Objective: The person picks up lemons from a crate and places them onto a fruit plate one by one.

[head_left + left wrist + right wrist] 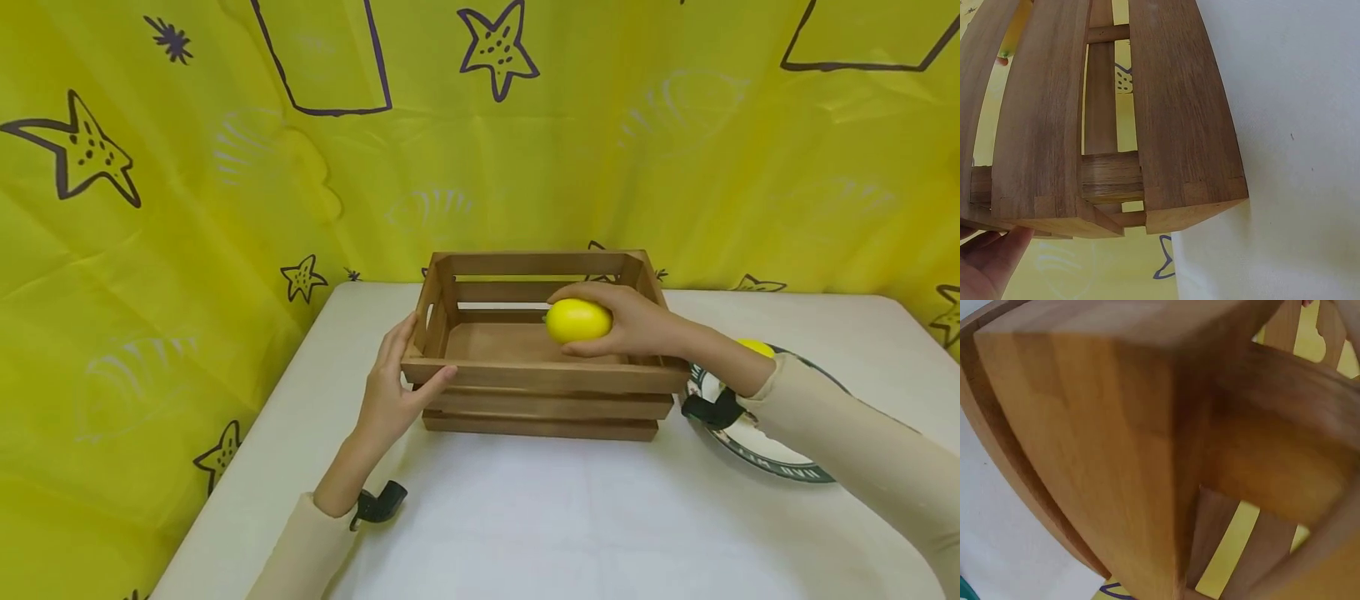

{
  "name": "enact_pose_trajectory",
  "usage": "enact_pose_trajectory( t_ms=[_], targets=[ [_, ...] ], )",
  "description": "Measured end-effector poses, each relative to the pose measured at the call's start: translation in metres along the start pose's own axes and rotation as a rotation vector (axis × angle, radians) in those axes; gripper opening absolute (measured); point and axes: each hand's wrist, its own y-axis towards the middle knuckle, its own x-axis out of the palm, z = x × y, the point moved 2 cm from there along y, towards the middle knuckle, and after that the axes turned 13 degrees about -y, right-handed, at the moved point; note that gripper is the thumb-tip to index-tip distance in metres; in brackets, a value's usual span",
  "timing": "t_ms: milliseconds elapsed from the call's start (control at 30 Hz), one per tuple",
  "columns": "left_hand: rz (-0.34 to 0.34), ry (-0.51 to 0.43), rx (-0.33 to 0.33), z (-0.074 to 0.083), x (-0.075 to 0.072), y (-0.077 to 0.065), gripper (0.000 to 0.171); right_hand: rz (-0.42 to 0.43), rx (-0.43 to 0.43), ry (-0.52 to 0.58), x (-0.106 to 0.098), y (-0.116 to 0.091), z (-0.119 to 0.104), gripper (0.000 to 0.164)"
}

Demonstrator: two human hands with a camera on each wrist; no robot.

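A slatted wooden crate [547, 379] stands on the table, its inside showing a bare floor in the head view. My right hand [641, 323] grips a yellow lemon [577, 321] between thumb and fingers, over the crate's right half. At the crate's front left corner, my left hand [390, 398] holds the rim, thumb against the front top slat and fingers along the left end. The left wrist view shows part of that hand [991, 265] touching the crate's corner. Crate wood [1091, 456] fills most of the right wrist view, with the lemon out of sight there.
Right of the crate lies a white plate with a dark green lettered rim [783, 467], partly hidden by my right forearm. Another yellow fruit [757, 347] shows on it. A white cloth [525, 517] covers the table, and a yellow curtain [525, 183] hangs close behind the crate.
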Motion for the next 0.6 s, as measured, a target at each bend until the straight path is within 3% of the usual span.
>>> enact_pose_trajectory(
  t_ms=[267,600],
  targets=[
    [0.012,0.006,-0.002,0.001,0.001,0.000,0.084,0.052,0.072,0.036,-0.023,-0.012,-0.002,0.053],
    [0.010,0.004,0.014,0.002,0.002,0.000,0.083,0.122,0.226,0.058,-0.047,-0.045,-0.003,0.057]
  ],
)
